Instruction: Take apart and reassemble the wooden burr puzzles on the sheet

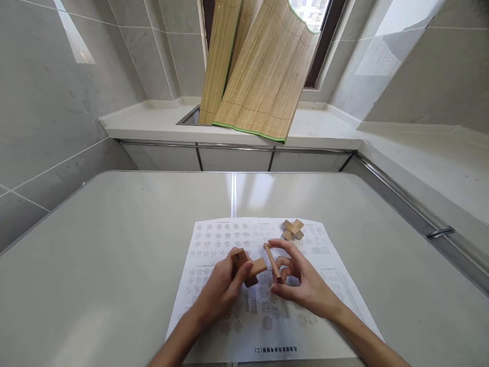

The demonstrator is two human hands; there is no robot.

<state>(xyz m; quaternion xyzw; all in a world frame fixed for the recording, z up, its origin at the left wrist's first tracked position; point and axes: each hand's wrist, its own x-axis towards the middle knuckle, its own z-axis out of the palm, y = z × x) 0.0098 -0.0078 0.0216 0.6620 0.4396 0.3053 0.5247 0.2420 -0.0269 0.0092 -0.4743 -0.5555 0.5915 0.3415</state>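
Observation:
My left hand [225, 285] is closed around wooden puzzle pieces [250, 270]; one block bears a dark mark, and another points out toward the right. Between the thumb and fingertips of my right hand [298, 278] is a slim wooden puzzle piece [273, 264], tilted and apart from the pieces on the left. Both hands are above a large printed sheet [214, 341] covered in small diagrams. Beyond my right hand, a cross-shaped wooden puzzle [293, 230] rests on the sheet. Fingers partly hide the pieces in my left hand.
Under the sheet is a pale, glossy table [114, 255] with a seam along its middle. Past its far edge runs a white ledge [153, 125], where a bamboo mat [263, 76] leans by the window. Tiled walls [57, 102] stand on both sides.

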